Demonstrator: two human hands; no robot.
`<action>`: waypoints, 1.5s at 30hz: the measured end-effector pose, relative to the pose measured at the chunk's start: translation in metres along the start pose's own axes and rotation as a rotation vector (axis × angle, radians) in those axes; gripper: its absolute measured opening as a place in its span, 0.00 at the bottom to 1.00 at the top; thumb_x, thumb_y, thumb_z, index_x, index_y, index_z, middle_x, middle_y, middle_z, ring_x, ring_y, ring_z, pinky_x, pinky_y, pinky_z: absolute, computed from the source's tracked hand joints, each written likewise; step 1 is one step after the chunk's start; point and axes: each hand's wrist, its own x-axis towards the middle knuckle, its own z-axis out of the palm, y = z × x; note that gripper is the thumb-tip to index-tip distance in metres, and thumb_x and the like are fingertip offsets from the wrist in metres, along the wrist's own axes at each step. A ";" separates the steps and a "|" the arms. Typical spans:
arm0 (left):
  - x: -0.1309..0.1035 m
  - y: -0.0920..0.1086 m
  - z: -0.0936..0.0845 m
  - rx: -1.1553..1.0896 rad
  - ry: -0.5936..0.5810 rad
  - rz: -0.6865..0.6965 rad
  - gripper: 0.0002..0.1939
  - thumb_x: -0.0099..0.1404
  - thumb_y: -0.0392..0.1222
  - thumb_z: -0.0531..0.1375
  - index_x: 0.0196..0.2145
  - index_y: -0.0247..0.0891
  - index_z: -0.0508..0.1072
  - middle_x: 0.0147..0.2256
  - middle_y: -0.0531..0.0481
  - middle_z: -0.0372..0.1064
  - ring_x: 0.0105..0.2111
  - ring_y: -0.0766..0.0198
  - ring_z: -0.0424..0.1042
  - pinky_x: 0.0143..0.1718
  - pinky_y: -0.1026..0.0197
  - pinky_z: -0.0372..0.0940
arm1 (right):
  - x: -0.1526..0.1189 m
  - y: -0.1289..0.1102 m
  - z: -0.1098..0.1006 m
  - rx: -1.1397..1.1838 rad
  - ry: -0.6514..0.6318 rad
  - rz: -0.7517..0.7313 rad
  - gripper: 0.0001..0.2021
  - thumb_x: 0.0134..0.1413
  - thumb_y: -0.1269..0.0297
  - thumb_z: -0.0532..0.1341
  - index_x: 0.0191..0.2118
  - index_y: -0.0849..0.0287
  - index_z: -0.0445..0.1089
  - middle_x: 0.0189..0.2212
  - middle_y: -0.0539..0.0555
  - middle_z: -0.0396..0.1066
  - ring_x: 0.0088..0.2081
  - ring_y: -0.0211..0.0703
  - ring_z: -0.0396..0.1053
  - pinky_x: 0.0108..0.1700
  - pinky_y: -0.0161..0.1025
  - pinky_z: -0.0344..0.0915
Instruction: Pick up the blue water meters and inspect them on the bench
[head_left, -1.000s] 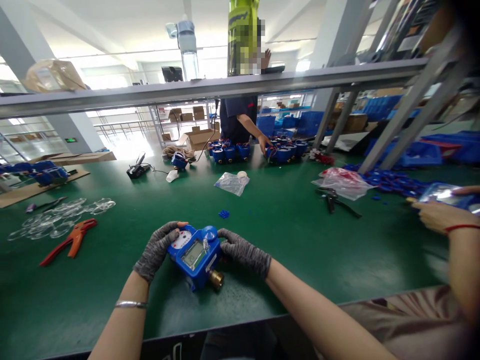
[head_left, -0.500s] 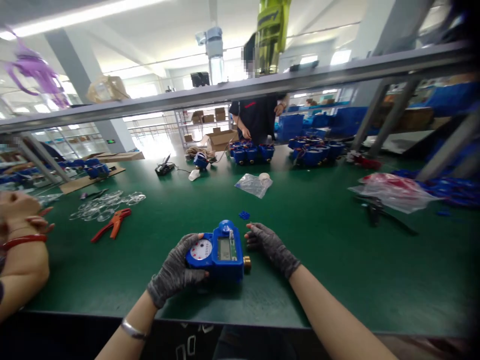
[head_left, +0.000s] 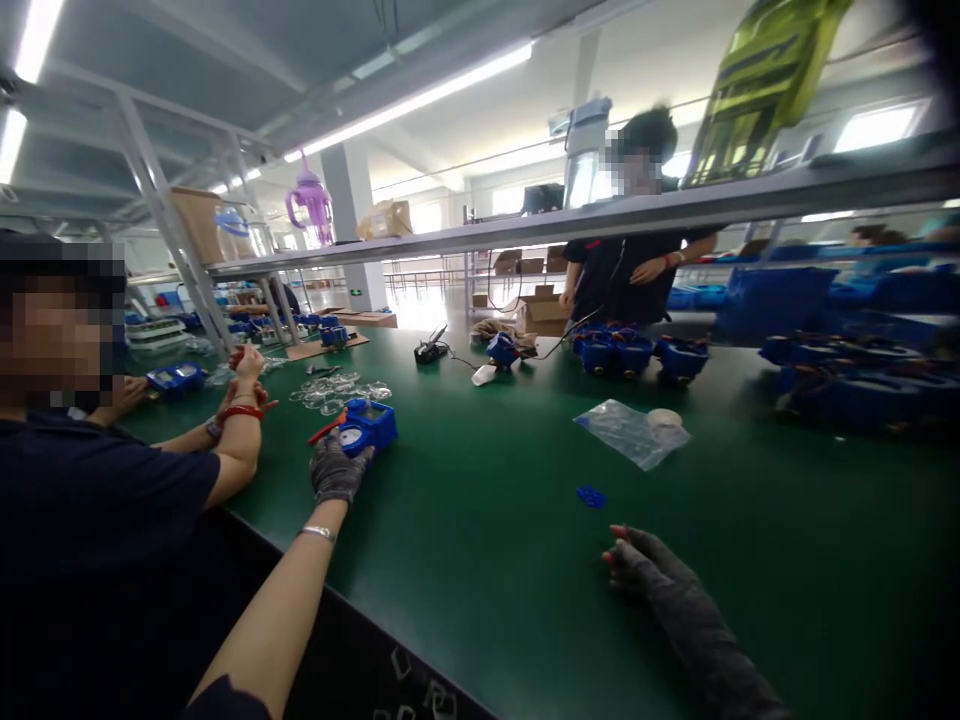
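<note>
Blue meter [head_left: 375, 425]: on the left side of the table [head_left: 480, 540], in my left grip [head_left: 339, 472]. That grip, in a grey fingerless glove, is closed around the near end, by the white dial [head_left: 350, 436]. The boxy part points far and right. I cannot tell whether the meter's underside touches the table.

Right grip [head_left: 654, 568]: well apart, at near right, gloved alike. Fingers loosely bent and a little spread, nothing visible between them. Contact with the table: cannot tell. Just beyond the fingertips, slightly left, lies a small pile of blue parts [head_left: 591, 497].

Around the meter: an orange-red hand tool [head_left: 321, 432] sits directly to its left, partly hidden by it. Clear rings [head_left: 330, 392] lie in a loose heap beyond.

Right of centre: a clear plastic bag [head_left: 626, 432] lies flat, with a tape roll [head_left: 664, 419] at its far right corner.

Far edge: a black stand [head_left: 430, 352], a white piece [head_left: 484, 375], then a cluster of blue meters [head_left: 613, 352].

People: one co-worker [head_left: 97, 540] sits at near left, forearm raised, red bracelet [head_left: 241, 411] at the wrist; another person [head_left: 619, 280] stands across the table.
</note>
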 end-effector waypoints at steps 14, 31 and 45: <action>0.009 0.005 -0.008 0.202 0.008 -0.092 0.48 0.55 0.58 0.56 0.65 0.29 0.42 0.62 0.31 0.34 0.62 0.38 0.36 0.57 0.39 0.43 | -0.003 -0.007 0.002 0.019 -0.029 -0.031 0.38 0.39 0.53 0.69 0.56 0.62 0.57 0.39 0.61 0.68 0.38 0.48 0.69 0.37 0.41 0.70; -0.116 0.079 0.016 0.217 -0.682 0.581 0.37 0.65 0.64 0.36 0.64 0.42 0.51 0.64 0.46 0.38 0.64 0.51 0.37 0.62 0.46 0.32 | -0.013 -0.010 0.005 -0.045 -0.030 -0.054 0.28 0.47 0.56 0.65 0.54 0.59 0.60 0.40 0.59 0.68 0.41 0.47 0.69 0.40 0.40 0.70; -0.118 0.074 0.024 0.188 -0.593 0.583 0.35 0.65 0.63 0.41 0.63 0.41 0.55 0.63 0.47 0.42 0.63 0.52 0.42 0.62 0.48 0.34 | -0.016 -0.003 0.010 -0.076 -0.015 -0.187 0.25 0.48 0.57 0.64 0.51 0.61 0.63 0.37 0.59 0.69 0.35 0.44 0.70 0.37 0.39 0.70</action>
